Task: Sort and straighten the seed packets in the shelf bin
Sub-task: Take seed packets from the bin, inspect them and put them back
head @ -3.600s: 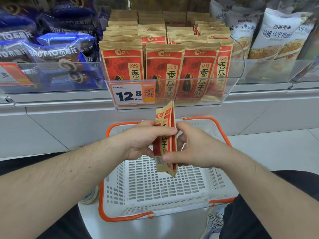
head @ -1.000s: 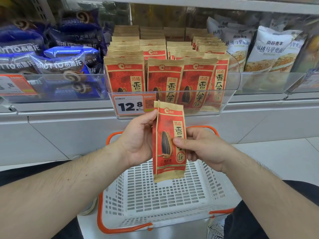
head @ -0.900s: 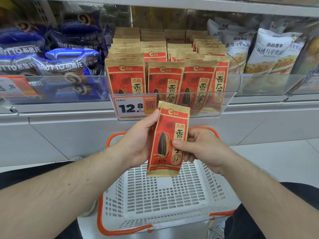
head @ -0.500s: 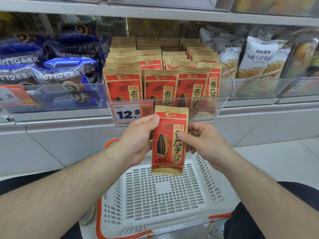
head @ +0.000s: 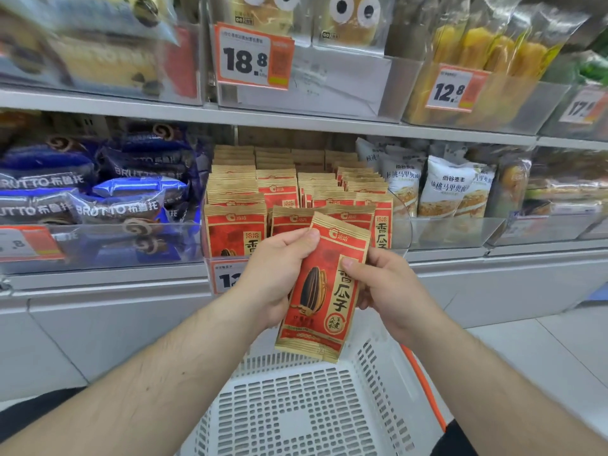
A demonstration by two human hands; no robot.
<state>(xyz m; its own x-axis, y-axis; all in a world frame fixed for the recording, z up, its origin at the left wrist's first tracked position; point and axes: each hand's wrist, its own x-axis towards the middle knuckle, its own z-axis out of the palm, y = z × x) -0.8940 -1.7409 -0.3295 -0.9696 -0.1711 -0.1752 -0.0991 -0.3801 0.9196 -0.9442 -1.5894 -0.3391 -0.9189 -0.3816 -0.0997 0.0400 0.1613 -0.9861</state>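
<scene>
A red and tan seed packet (head: 324,291) with a black sunflower seed printed on it is held face up, tilted a little to the right, in front of the shelf bin (head: 399,225). My left hand (head: 273,274) grips its upper left edge with the thumb on top. My right hand (head: 383,287) pinches its right edge, thumb on the front. The clear bin holds several rows of matching seed packets (head: 237,225) standing upright. The held packet's top overlaps the bin's front.
A white basket (head: 312,406) with an orange rim sits below my hands. Blue snack bags (head: 121,205) fill the bin to the left, white bags (head: 447,189) the one to the right. An upper shelf carries price tags (head: 253,57) and more goods.
Both hands have raised the packet from above the basket up to the bin's front, and it now leans right. The camera has tilted up, so the upper shelf shows.
</scene>
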